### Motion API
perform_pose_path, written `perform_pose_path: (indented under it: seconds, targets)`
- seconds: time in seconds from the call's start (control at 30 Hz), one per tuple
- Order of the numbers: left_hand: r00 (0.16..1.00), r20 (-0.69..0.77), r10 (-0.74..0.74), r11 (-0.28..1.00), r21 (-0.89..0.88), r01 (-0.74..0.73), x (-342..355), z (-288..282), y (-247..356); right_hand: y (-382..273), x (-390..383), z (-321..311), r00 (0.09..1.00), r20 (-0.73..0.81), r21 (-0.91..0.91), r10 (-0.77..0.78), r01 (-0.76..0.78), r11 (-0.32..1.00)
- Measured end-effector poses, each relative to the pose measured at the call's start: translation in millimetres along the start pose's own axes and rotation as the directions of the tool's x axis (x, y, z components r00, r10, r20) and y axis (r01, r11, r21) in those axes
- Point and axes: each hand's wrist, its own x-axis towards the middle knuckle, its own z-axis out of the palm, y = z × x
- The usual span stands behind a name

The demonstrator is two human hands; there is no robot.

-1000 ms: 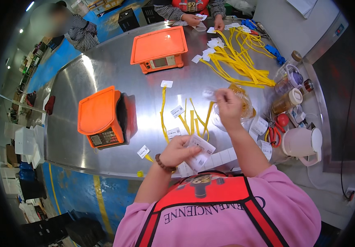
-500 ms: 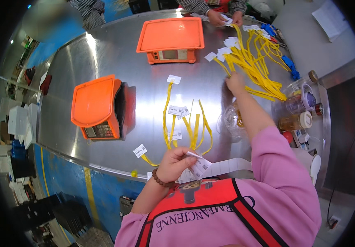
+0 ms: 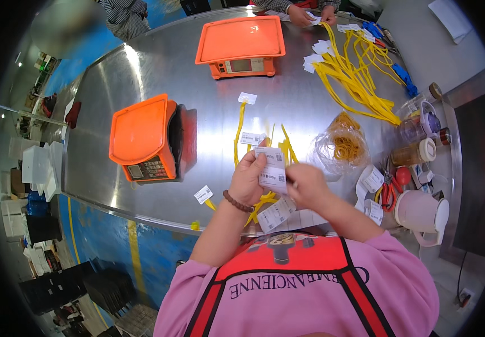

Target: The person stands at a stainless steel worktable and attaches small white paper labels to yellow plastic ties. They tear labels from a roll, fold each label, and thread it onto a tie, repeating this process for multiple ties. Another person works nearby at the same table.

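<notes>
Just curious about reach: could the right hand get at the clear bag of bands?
Probably yes: the clear bag lies just beyond the right hand, nothing visible blocking it, though the hand seems busy with labels.

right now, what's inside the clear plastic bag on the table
The clear plastic bag holds a tangle of thin amber loops, probably rubber bands. Whatever lies beneath the visible loops is covered, so it can't be seen.
</notes>
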Motion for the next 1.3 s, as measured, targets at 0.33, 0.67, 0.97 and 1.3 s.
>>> perform_pose_path:
  seconds: [0.33, 0.67, 0.97, 1.3]
  targets:
    - [0.937, 0.328, -0.117, 0.781, 0.614, -0.117, -47.5, 23.6, 12.2, 1.4, -13.4, -16.9, 0.931, 0.092, 0.875, 0.352, -0.244, 0.418]
    - [0.892, 0.262, 0.368, 0.722, 0.524, -0.452, -54.7, 33.8, 14.1, -23.3, -14.9, -10.1, 0.889, -0.241, 0.754, 0.388, -0.08, 0.652]
    - [0.885, 0.103, 0.455, 0.642, 0.651, -0.406, -71.4, 15.9, 20.0, -37.6, -10.1, 7.2, 0.872, -0.323, 0.802, 0.368, 0.046, 0.596]
    - [0.785, 0.447, -0.429, 0.804, 0.585, 0.107, -152.6, 27.7, 26.0, -20.7, 39.9, -17.3, 0.757, -0.531, 0.676, 0.381, 0.107, 0.729]
